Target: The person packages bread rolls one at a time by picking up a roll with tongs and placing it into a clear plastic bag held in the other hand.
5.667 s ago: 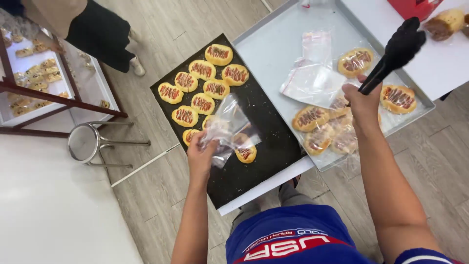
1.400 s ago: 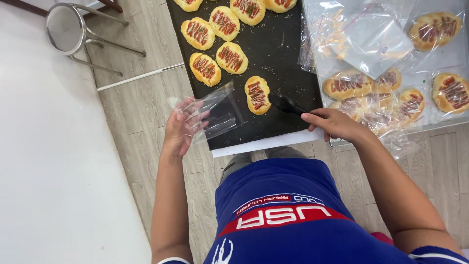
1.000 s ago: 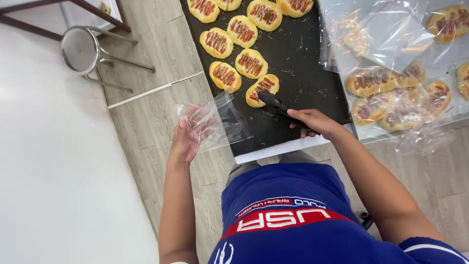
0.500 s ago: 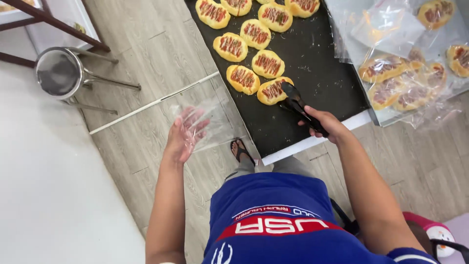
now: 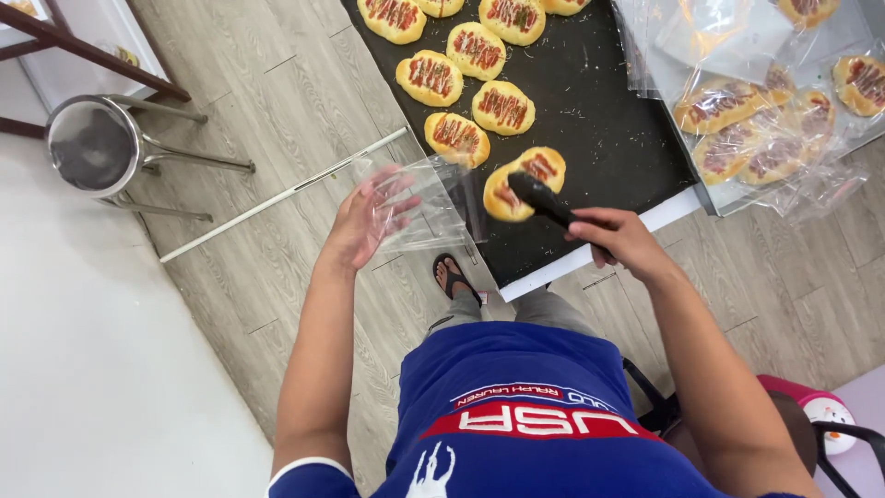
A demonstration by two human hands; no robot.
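Black tongs [image 5: 544,200] diagonal, tips toward bun [image 5: 524,183]

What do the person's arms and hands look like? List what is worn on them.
Both arms are bare from short sleeves down. The left hand and right hand wear no gloves; no rings, watch or bracelet show. The left sleeve is blue with a white band at its hem.

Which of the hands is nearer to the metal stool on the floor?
Left. The left hand, holding a clear plastic bag, is off to the right of the metal stool; the right hand, gripping black tongs, is farther right, at the black tray.
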